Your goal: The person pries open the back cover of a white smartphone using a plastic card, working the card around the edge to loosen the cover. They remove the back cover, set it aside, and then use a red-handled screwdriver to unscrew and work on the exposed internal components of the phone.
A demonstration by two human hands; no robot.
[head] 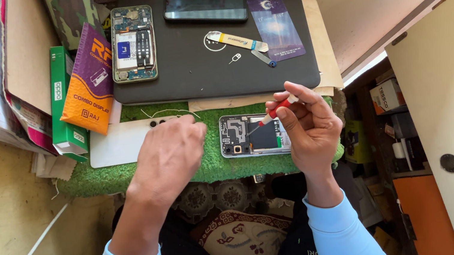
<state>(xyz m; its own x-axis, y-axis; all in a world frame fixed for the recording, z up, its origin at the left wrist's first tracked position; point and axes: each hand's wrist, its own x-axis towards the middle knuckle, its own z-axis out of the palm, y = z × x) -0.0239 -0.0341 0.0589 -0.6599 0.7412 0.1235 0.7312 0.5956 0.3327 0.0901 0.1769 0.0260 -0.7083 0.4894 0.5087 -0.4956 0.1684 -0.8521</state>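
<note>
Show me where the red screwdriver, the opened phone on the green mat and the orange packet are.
red screwdriver (274, 112), head view, on its red handle.
opened phone (240, 131), head view, on its exposed grey inside.
orange packet (88, 104), head view, on its orange lower face.

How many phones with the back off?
2: one opened phone at the dark mat's left end, one opened phone on the green turf under the right hand; others may be hidden.

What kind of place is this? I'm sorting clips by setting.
Probably a small phone repair bench. An opened phone lies on a green mat, the right hand holds a red screwdriver to it, and a second opened phone rests on a black laptop.
</note>
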